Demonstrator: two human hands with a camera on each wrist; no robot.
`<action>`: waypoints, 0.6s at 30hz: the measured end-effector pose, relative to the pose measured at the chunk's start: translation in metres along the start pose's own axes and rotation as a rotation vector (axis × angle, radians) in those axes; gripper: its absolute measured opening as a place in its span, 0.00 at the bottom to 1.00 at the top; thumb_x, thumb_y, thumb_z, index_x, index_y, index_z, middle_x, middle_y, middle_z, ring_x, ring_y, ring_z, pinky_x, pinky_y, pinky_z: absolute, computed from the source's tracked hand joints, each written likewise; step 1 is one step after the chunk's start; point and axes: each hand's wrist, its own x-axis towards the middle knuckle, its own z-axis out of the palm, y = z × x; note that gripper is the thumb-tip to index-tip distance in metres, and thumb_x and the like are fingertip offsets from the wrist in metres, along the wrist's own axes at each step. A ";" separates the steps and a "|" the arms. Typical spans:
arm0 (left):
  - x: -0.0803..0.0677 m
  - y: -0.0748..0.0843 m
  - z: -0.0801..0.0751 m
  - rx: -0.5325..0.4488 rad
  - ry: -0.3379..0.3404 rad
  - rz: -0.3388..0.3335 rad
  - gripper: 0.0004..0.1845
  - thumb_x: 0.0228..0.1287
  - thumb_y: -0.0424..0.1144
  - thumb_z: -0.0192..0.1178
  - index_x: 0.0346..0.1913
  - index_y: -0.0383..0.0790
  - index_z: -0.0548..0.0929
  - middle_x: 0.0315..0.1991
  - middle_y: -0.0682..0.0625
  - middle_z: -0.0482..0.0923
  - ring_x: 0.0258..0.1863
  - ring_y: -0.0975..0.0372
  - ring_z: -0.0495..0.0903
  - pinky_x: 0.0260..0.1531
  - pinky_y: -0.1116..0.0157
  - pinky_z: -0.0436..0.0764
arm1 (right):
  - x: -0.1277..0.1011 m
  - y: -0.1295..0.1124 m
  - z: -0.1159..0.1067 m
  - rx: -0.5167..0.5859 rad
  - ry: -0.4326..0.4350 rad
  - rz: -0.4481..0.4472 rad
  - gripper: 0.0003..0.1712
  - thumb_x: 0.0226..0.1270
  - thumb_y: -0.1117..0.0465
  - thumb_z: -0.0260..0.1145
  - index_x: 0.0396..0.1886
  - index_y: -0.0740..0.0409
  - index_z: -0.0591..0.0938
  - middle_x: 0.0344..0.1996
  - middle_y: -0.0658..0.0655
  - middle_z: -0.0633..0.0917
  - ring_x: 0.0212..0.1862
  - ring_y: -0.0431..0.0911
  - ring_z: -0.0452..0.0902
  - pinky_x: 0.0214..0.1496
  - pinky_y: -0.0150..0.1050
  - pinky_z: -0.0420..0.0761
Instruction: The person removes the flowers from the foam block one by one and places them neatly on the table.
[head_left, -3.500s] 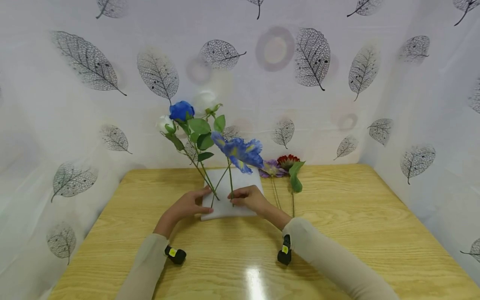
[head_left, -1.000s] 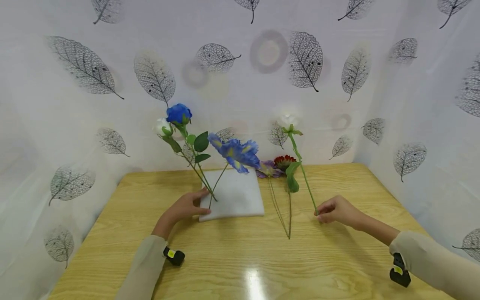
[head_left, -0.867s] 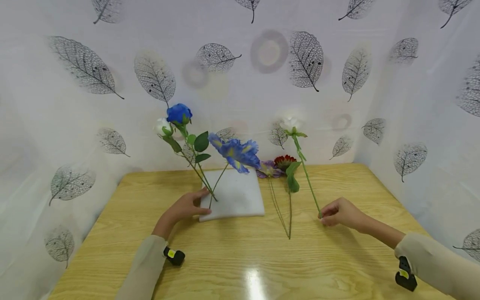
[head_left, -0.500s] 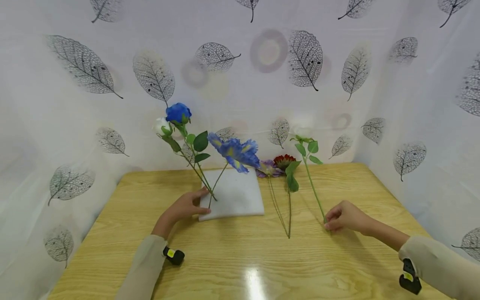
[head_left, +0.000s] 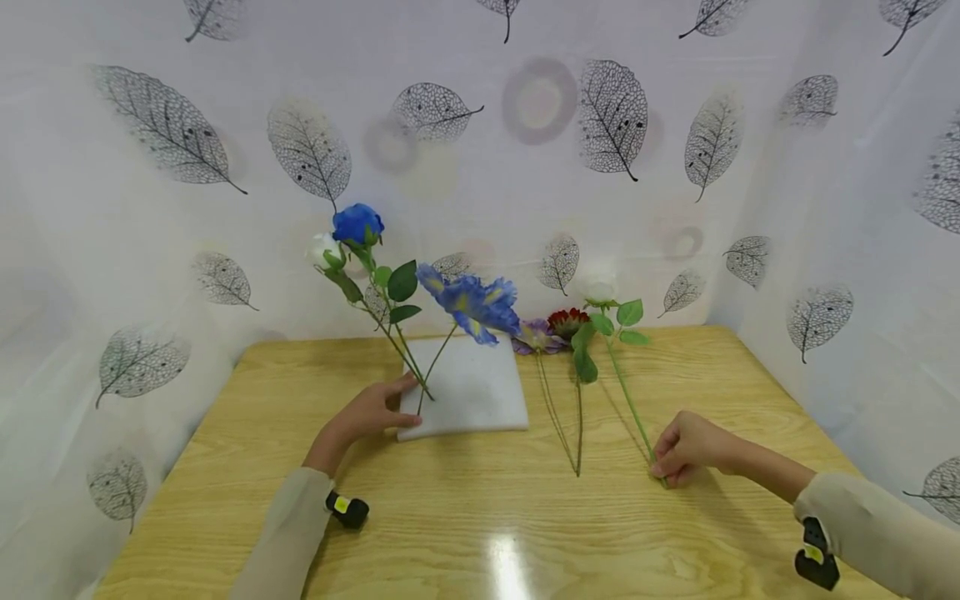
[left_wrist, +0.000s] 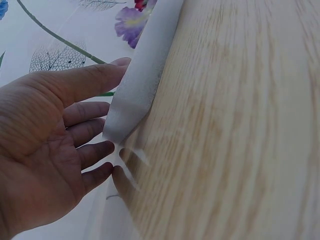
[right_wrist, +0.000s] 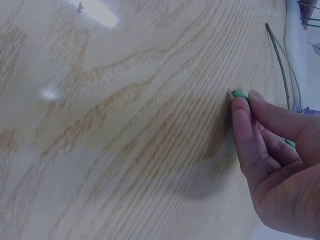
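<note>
A white foam block (head_left: 480, 392) lies on the wooden table (head_left: 465, 517). A blue rose (head_left: 358, 223), a white bud (head_left: 322, 248) and a blue iris (head_left: 474, 304) stand stuck in it. My left hand (head_left: 371, 414) rests against the block's left edge, fingers straight, as the left wrist view shows at the foam edge (left_wrist: 142, 80). My right hand (head_left: 684, 450) pinches the lower stem of a white rose (head_left: 600, 279), tilted low over the table's right side. The green stem end (right_wrist: 238, 93) pokes out at my fingertips (right_wrist: 245, 107).
A purple flower (head_left: 536, 336) and a red flower (head_left: 567, 320) lie on the table just right of the foam, their stems running toward me. White leaf-print curtains (head_left: 622, 117) close in the back and both sides.
My right hand drew the white rose out of the foam, carried it to the right and lowered it from upright to nearly flat. The left hand stayed on the foam.
</note>
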 end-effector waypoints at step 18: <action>0.000 0.000 -0.001 0.011 0.004 0.011 0.44 0.65 0.45 0.71 0.76 0.30 0.63 0.79 0.35 0.54 0.80 0.41 0.53 0.76 0.41 0.57 | 0.004 -0.007 0.005 0.034 -0.095 0.099 0.12 0.63 0.65 0.74 0.26 0.72 0.87 0.21 0.59 0.89 0.24 0.43 0.87 0.29 0.34 0.87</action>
